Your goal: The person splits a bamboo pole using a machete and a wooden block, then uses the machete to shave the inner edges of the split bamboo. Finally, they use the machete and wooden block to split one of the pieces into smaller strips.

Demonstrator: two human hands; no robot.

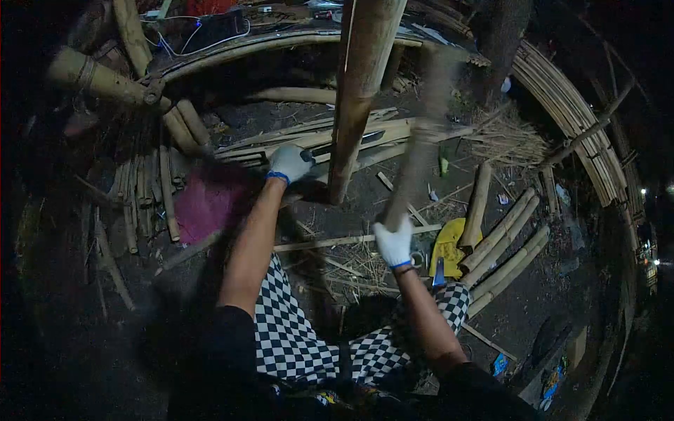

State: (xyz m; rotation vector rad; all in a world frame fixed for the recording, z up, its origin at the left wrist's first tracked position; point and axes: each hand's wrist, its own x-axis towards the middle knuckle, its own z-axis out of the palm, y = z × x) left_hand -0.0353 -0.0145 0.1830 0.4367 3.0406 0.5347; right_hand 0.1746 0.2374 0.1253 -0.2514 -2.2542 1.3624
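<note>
My left hand, in a white glove with a blue cuff, is closed around the dark handle of a machete. Its blade runs rightward across the upright bamboo pole, with the tip showing past the pole's right side and part of the blade hidden at the pole. My right hand, gloved the same way, grips the lower end of a thick wooden stick. The stick points up and away, its upper part smeared by motion, to the right of the pole.
Split bamboo strips lie behind the pole. Cut bamboo lengths rest at right, near a yellow cloth. A magenta sheet lies at left. A curved bamboo bench edge runs across the back, with bamboo slats at far right.
</note>
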